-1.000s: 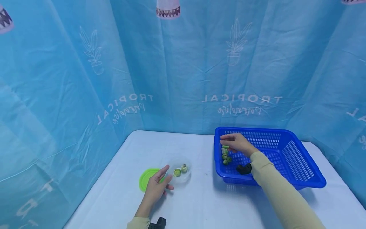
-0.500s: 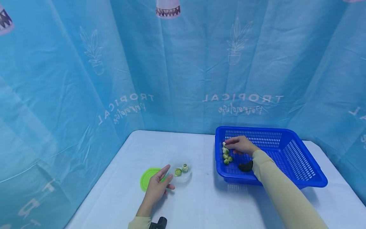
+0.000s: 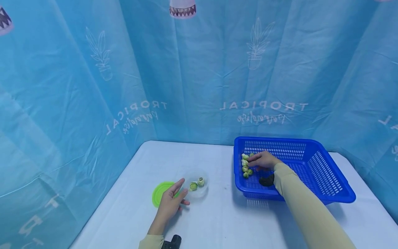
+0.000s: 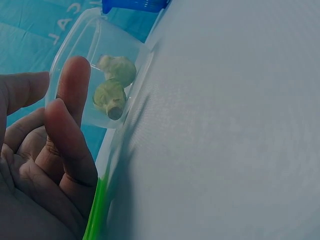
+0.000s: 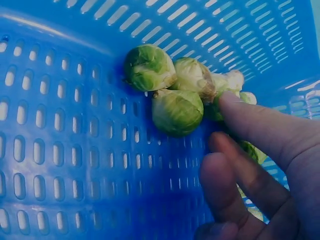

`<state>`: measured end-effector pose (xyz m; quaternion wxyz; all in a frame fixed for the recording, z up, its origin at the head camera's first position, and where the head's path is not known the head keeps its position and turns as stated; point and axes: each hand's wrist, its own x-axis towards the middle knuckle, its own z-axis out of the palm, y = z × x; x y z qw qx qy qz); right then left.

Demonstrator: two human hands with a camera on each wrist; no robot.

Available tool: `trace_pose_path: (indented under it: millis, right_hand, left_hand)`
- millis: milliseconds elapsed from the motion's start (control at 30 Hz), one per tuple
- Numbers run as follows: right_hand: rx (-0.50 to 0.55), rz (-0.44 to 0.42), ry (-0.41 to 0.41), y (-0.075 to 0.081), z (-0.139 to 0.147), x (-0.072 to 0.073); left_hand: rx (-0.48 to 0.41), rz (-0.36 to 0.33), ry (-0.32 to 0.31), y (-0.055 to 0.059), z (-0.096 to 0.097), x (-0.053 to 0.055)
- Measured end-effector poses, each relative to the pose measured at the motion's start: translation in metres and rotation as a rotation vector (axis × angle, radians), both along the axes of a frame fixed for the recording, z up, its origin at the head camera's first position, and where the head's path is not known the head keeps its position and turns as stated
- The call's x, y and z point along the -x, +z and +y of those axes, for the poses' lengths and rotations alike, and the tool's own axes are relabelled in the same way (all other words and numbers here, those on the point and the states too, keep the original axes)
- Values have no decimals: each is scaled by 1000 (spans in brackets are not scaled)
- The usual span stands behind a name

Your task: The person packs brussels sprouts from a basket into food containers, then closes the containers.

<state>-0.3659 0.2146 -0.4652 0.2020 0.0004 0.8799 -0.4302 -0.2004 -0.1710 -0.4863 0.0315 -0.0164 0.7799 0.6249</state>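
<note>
Inside the blue plastic basket (image 3: pixel 337 180), several Brussels sprouts (image 5: pixel 175 112) lie along the left wall. My right hand (image 3: pixel 263 161) reaches down among them, thumb and fingers apart. Its thumb tip (image 5: pixel 231 102) overlaps a sprout in the right wrist view; whether they touch I cannot tell. On the left, a clear plastic container (image 4: pixel 122 40) stands on the table with two Brussels sprouts (image 4: pixel 110 97) in it. Beside its rim is my left hand (image 3: pixel 169 204), fingers loosely spread. Contact with the rim is unclear.
A bright green round lid (image 3: pixel 158 194) lies on the white-covered table (image 3: pixel 214 221), partly behind the left hand. A blue printed curtain (image 3: pixel 199 76) encloses the table's back and sides. The basket's raised rim surrounds the right hand.
My right hand has moved lower and slightly toward me along the row of sprouts, uncovering the ones at the back of the basket. The left hand has stayed by the container.
</note>
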Motion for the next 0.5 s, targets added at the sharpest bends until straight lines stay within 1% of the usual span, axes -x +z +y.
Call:
trace_pose_path:
  millis: [33, 100, 267, 500]
  right_hand:
    - [-6, -9, -5, 0, 0, 0]
    - [-12, -11, 11, -1, 0, -1]
    - [4, -5, 31, -2, -1, 1]
    - [38, -30, 0, -6, -5, 7]
  left_hand:
    - [0, -1, 0, 0, 0, 0]
    - [-1, 1, 1, 0, 0, 1]
    - [-8, 7, 0, 0, 0, 1]
    - [-5, 2, 2, 1, 0, 0]
